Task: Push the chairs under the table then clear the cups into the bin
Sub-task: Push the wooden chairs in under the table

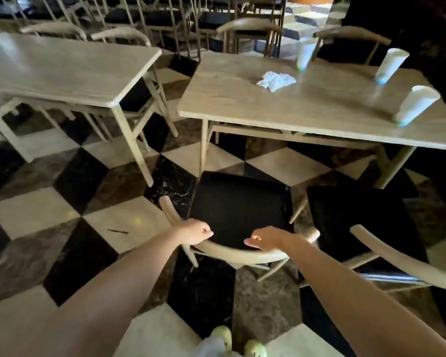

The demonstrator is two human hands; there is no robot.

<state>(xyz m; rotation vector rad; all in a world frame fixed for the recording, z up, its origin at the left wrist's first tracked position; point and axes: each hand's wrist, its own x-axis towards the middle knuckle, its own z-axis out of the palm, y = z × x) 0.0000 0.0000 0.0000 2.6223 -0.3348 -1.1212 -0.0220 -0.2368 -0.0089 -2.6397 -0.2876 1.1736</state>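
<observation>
A chair [238, 204] with a black seat and a curved pale wood backrest stands pulled out in front of the wooden table [307, 109]. My left hand [195, 231] is closed on the left part of the backrest. My right hand [265, 239] rests on the right part of the same backrest, fingers curled over it. A second black-seated chair [361, 217] stands to the right, also pulled out. Three white paper cups stand on the table: one at the back [304, 56], one at the back right [390, 65], one near the right edge [415, 104].
A crumpled white napkin [276, 81] lies on the table. Another wooden table [62, 70] with chairs tucked under it stands to the left. More chairs fill the background. The floor is black, white and brown checkered tile. No bin is in view.
</observation>
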